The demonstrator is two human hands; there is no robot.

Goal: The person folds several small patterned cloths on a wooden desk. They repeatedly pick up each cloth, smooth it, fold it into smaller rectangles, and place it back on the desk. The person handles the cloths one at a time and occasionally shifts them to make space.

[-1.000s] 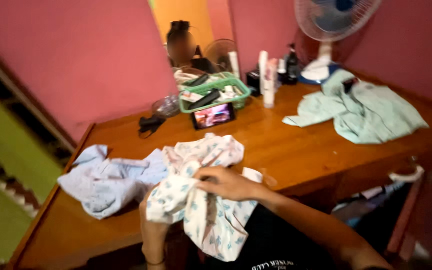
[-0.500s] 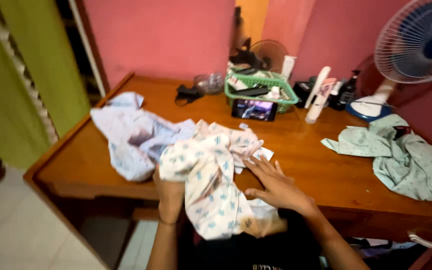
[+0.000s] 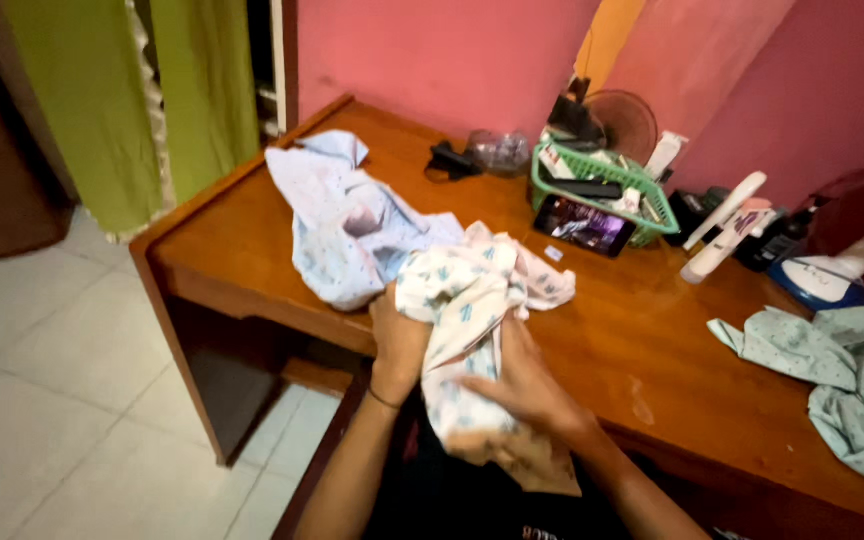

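White patterned cloth [image 3: 467, 330] was gripped by left hand [image 3: 397, 340] and right hand [image 3: 517, 385] at the near edge of the wooden desk [image 3: 642, 340]. Pale blue garment [image 3: 347, 230], touching the cloth, was judged likely to be dragged off.

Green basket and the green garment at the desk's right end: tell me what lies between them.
Head view: white bottles and a fan base lie between green basket and green garment.

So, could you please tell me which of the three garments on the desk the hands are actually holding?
The white patterned garment at the desk's front edge, gripped by the left hand and right hand. The pale blue one and green one lie untouched.
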